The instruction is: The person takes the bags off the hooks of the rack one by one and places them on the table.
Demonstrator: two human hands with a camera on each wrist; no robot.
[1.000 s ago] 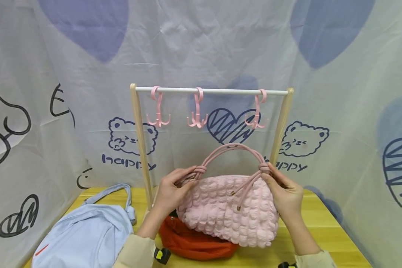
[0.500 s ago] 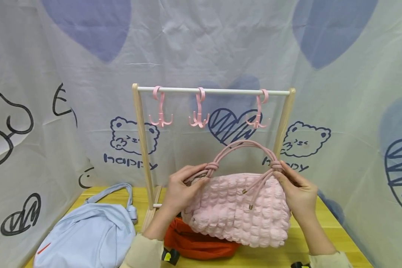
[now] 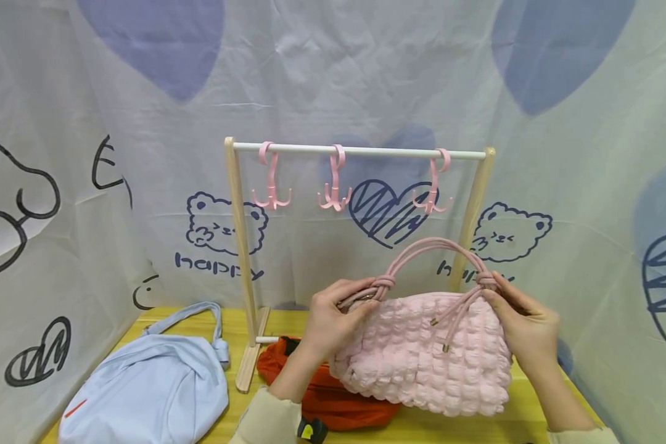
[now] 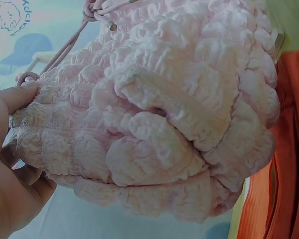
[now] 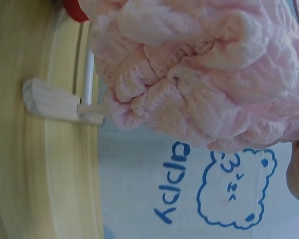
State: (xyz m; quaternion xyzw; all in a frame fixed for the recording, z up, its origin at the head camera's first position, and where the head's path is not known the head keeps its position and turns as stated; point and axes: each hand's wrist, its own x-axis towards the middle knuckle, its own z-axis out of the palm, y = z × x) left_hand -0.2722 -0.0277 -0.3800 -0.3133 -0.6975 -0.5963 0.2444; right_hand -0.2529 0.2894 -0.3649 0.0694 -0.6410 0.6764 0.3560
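Observation:
A pink puffy handbag (image 3: 422, 351) hangs between my two hands, its cord handle (image 3: 430, 242) arching upward. My left hand (image 3: 335, 314) grips the bag at the knotted left end of the handle; in the left wrist view its thumb (image 4: 21, 94) lies against the puckered fabric. At the right knot, my right hand (image 3: 524, 320) pinches the handle base between thumb and fingers. Behind and above the bag stands a rack with a white rail (image 3: 388, 152), from which three pink hooks hang: left (image 3: 272, 185), middle (image 3: 335, 185) and right (image 3: 433, 185).
A light blue backpack (image 3: 155, 382) lies on the left of the wooden table (image 3: 238, 320). Beneath the pink bag and my left forearm lies a red-orange bag (image 3: 344, 407). The rack's wooden foot (image 3: 252, 367) rests on the table, before a printed curtain (image 3: 311, 61).
Both hands have carried the pink handbag to the right, and it now hangs closer to the rack's right post. More of the red-orange bag shows on its left. The hold is unchanged.

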